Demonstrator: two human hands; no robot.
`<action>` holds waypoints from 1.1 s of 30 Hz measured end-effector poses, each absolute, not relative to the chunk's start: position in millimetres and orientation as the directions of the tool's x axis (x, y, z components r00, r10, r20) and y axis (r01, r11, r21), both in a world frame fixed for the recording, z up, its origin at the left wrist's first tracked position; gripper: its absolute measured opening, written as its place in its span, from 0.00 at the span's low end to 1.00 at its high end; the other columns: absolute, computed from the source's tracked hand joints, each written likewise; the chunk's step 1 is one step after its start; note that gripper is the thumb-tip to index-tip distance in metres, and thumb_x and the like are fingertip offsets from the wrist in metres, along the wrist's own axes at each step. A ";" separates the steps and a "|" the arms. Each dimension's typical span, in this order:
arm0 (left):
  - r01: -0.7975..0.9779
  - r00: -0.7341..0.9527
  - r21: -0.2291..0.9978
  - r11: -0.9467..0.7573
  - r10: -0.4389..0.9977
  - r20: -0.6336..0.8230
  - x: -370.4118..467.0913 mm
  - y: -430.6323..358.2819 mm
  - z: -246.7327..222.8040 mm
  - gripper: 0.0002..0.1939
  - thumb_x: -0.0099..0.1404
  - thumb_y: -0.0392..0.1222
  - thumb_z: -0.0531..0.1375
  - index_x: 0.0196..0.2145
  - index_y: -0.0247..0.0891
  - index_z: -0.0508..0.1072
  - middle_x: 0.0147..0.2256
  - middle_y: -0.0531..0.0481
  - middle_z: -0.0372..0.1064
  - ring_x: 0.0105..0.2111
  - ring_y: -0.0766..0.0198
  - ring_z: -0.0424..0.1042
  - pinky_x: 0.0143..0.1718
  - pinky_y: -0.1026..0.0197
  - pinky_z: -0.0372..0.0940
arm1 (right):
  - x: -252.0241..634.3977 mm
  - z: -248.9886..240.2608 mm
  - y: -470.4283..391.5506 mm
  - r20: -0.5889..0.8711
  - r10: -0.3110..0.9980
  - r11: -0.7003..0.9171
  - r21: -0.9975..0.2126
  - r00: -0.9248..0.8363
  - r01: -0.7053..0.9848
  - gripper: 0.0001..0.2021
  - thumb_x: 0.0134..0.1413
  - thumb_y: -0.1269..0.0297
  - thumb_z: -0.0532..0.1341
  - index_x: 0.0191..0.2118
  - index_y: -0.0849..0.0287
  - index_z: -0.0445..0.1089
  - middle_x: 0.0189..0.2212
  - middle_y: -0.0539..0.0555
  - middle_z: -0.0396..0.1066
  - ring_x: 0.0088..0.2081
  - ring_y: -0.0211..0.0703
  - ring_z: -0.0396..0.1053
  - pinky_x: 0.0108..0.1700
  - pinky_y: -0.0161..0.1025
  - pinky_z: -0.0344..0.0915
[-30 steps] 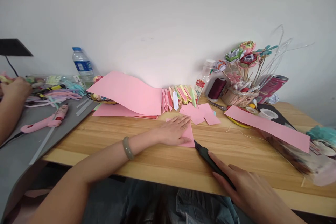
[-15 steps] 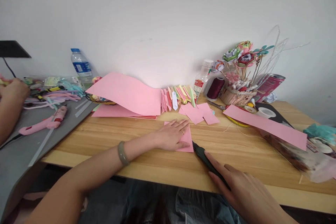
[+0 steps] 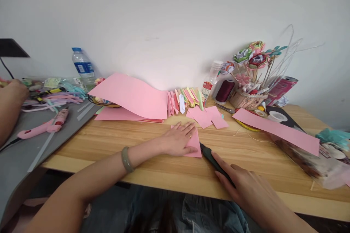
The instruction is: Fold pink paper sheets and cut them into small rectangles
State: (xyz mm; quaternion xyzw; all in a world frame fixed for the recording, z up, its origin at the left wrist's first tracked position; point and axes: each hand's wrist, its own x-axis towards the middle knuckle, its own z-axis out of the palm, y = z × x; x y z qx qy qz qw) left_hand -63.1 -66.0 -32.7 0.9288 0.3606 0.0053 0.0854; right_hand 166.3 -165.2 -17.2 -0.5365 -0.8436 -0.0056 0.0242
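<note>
My left hand (image 3: 180, 140) lies flat with fingers stretched out on a folded piece of pink paper (image 3: 196, 145), pressing it against the wooden table. Part of the paper is hidden beneath the palm. In my right hand (image 3: 246, 185) is a dark utility knife (image 3: 212, 158), its tip at the right edge of the paper. Behind my hands lie several small pink paper pieces (image 3: 201, 117). A large pink sheet (image 3: 131, 94) rests on other sheets to the left, beside a row of folded colored papers (image 3: 188, 98).
At right, a pink paper strip (image 3: 276, 129) lies over a plastic bag. A flower basket (image 3: 247, 98), thread spool (image 3: 224, 91) and clear bottle (image 3: 212, 80) stand near the wall. On the left grey table are a pink glue gun (image 3: 45, 126) and another person's hand (image 3: 13, 94).
The knife and my right hand have shifted slightly up and left along the paper's right edge. My left hand stays on the paper. The camera view has moved a little.
</note>
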 end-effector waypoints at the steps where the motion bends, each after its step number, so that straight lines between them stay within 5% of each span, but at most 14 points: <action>1: 0.671 0.738 0.163 -0.723 0.673 -0.054 -63.3 -65.8 -33.5 0.42 0.63 0.65 0.35 0.63 0.29 0.35 0.64 0.39 0.28 0.63 0.55 0.29 0.61 0.49 0.35 | 165.7 -17.3 -163.8 0.048 0.907 0.420 -0.011 -0.419 0.907 0.22 0.60 0.61 0.46 0.59 0.55 0.56 0.30 0.55 0.75 0.27 0.48 0.73 0.26 0.39 0.66; 15: 0.673 0.732 0.221 -0.705 0.678 -0.065 -63.5 -64.1 -35.5 0.46 0.62 0.67 0.35 0.63 0.24 0.35 0.63 0.35 0.25 0.63 0.53 0.29 0.61 0.53 0.34 | 151.0 0.0 -146.2 -0.109 0.928 0.359 0.019 -0.355 0.933 0.23 0.60 0.63 0.46 0.60 0.58 0.53 0.34 0.57 0.75 0.34 0.53 0.73 0.30 0.43 0.65; 33: 0.677 0.731 0.223 -0.701 0.676 -0.092 -62.0 -64.8 -35.4 0.44 0.63 0.65 0.37 0.63 0.24 0.35 0.63 0.36 0.25 0.63 0.53 0.29 0.61 0.54 0.32 | 148.0 6.8 -113.4 -0.136 0.958 0.264 0.090 -0.251 0.960 0.24 0.61 0.63 0.46 0.62 0.61 0.49 0.38 0.63 0.74 0.38 0.58 0.72 0.33 0.47 0.63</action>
